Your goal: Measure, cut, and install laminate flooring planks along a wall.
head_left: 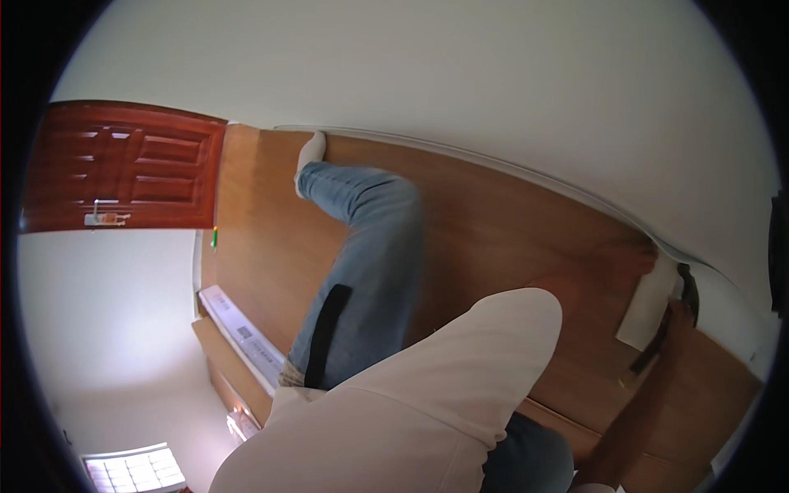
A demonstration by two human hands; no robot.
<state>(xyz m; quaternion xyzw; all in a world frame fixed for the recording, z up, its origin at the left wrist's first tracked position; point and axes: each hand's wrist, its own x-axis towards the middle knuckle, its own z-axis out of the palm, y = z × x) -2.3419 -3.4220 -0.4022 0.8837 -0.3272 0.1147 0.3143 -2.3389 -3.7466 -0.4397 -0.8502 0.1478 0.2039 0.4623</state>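
Note:
Low along the wall, a long thin white trim strip (493, 163) follows the floor edge and bows near its right end. My left hand (643, 258) is at that end, its blurred fingers closed around the strip's edge, and its forearm blends into the brown floor. Beside it a flat pale piece (645, 308) slants over the floor. My right hand (679, 319) grips a dark hammer-like tool (689, 287) close to its curved black end, the handle angling down toward the floor. My white left sleeve (436, 370) crosses the middle of the view.
My jeans leg (370, 222) stretches over the brown floor (501, 222), its white-socked foot (311, 150) against the wall. At left are a red-brown panelled door (168, 164), a long printed white box (246, 333) and a small green object (214, 238). A bright window (136, 470) shows lower left.

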